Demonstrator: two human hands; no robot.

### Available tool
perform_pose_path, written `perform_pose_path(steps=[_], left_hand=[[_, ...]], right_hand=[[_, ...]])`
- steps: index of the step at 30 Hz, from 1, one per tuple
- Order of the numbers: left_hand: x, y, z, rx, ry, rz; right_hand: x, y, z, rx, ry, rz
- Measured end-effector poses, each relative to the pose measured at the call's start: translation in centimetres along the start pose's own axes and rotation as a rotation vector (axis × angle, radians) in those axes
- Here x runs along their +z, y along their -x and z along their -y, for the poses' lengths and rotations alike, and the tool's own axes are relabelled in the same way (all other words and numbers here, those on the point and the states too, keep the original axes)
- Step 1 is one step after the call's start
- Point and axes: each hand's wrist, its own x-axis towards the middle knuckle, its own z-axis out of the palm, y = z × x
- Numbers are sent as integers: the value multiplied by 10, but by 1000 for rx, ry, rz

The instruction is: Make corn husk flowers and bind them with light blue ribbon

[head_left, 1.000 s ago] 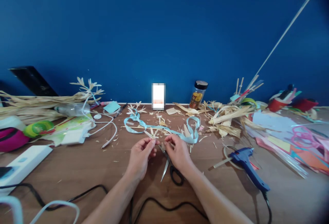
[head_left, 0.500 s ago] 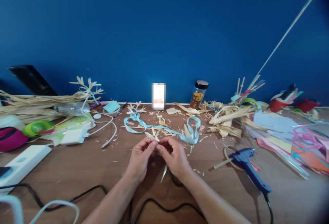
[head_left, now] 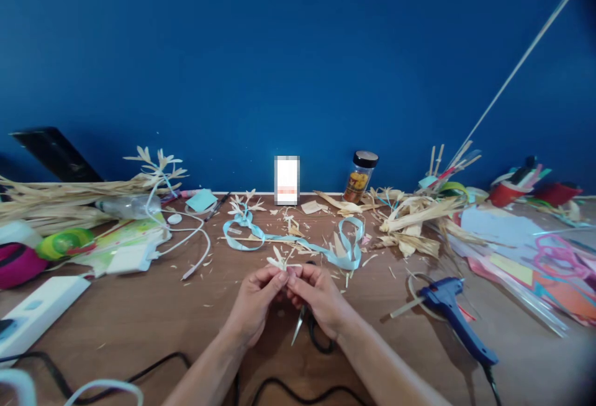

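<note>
Both hands meet over the middle of the table, pinching a small flower of pale dried-husk petals [head_left: 279, 260] between them. My left hand [head_left: 261, 294] is closed with thumb and fingertips on the flower's base. Fingertips of my right hand [head_left: 317, 294] press against the same base from the other side; the stem is hidden by the fingers. Partly under my right hand lies a pair of scissors [head_left: 298, 326], blade showing toward me. Just beyond the hands, a light blue ribbon [head_left: 298, 240] lies in loops among husk scraps.
A blue glue gun [head_left: 454, 313] lies on the right, its cord running toward me. Dried husks [head_left: 414, 220] are heaped behind it, near a black-lidded jar [head_left: 360, 176]. At left are a white power strip [head_left: 46, 313], cables, and finished-looking husk flowers [head_left: 161, 164]. A black cord crosses the front.
The view has tilted up slightly, so everything sits lower. My right fingers have shifted on the flower's base, and more of the scissors' handle shows.
</note>
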Motion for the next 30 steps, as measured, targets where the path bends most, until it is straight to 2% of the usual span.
perform_pose_path(steps=[4, 11, 16, 19, 21, 24, 28, 30], left_hand=[[1, 3, -5, -17, 39, -10], [9, 2, -15, -49, 150, -153], [12, 0, -28, -19, 139, -296], [13, 1, -31, -25, 130, -314], [12, 1, -29, -41, 140, -312], [8, 1, -24, -94, 171, -317], [2, 4, -26, -112, 191, -336], [2, 8, -33, -126, 203, -353]], right_hand=[[6, 2, 3, 2, -45, 18], [17, 1, 9, -15, 47, -31], [16, 13, 21, -71, 346, -32], [12, 30, 31, -117, 633, 57], [6, 42, 39, -147, 857, 103], [-9, 64, 53, -136, 1221, 44], [-43, 104, 75, -37, 1393, -12], [-65, 128, 84, -26, 1448, -106]])
